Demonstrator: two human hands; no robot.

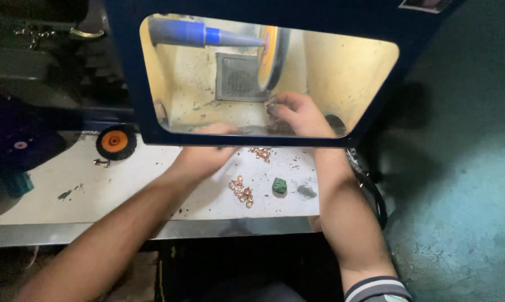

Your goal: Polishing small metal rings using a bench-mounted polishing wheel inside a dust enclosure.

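Right hand [298, 114] pinching small ring at one polishing wheel [272, 47], left hand [205, 154] grip unclear behind blue hood [129, 84], two copper ring piles [242, 190], one green lump [279, 186]

Wheel [116, 142]: orange hub, black tyre, on the desk [123, 184]
Green lump [279, 185]: beside copper rings [242, 191]
Vent grille [240, 84]: grey, behind
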